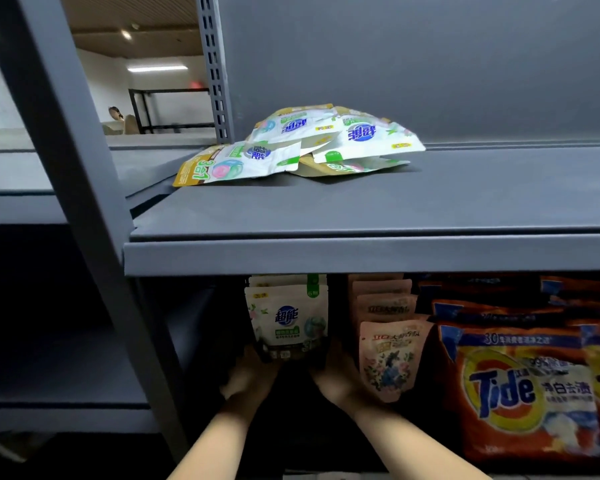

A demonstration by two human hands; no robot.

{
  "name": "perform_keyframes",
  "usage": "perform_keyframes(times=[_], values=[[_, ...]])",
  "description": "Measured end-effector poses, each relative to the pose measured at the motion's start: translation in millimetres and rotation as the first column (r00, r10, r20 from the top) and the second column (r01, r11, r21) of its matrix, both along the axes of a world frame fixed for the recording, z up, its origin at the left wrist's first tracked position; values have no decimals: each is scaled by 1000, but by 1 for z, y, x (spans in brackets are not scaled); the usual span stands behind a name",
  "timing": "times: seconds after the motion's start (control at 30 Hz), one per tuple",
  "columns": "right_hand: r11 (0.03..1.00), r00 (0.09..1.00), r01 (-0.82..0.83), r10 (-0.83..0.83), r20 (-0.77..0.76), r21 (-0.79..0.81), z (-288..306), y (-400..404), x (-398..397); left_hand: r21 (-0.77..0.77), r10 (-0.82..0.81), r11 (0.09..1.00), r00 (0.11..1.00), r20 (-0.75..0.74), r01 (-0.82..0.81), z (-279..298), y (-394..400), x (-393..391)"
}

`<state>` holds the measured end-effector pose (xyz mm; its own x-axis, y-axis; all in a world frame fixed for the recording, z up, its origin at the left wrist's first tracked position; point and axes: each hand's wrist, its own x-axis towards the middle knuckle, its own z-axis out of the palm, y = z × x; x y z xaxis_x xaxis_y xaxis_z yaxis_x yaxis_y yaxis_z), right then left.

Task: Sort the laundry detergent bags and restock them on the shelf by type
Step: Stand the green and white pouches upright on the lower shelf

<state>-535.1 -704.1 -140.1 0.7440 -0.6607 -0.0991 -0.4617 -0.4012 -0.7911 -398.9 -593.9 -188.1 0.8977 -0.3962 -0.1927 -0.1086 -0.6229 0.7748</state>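
Upright white pouch (286, 323), blue logo, green corner tab, both hands (291, 372) clasping its base

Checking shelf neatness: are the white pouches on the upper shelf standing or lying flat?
Lying flat: the white pouches sprawl overlapping on the upper shelf.

Above the two hands (257, 372) lie about five white bags (302, 147), two white ones (286, 320) stand between them, four pink bags (388, 358) and several orange bags (520, 386) stand right.
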Motion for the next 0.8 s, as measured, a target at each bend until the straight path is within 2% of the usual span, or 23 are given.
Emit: perform_keyframes(times=[0.1,0.2,0.33,0.4,0.5,0.63,0.7,0.8], values=[[988,992,-117,111,-59,-103,24,11,-19,120,-17,993,999,35,13,71,22,-52],[974,982,-183,175,-69,-135,61,22,-49,245,13,969,996,85,-33,120,35,-91],[905,964,-264,234,-130,-333,117,35,-96,245,6,967,965,261,-72,175,55,-147],[851,966,-255,240,-93,-460,148,43,-122,160,40,980,910,413,-116,209,65,-182],[797,964,-151,251,93,-585,189,49,-154,-119,180,984,761,623,-135,254,71,-216],[812,903,-31,273,332,-583,242,42,-173,-358,341,931,541,769,-78,305,66,-223],[829,873,38,245,422,-559,268,32,-173,-404,368,914,507,779,-43,330,59,-215],[861,851,144,144,506,-487,294,6,-157,-358,325,932,563,759,-56,355,45,-187]])
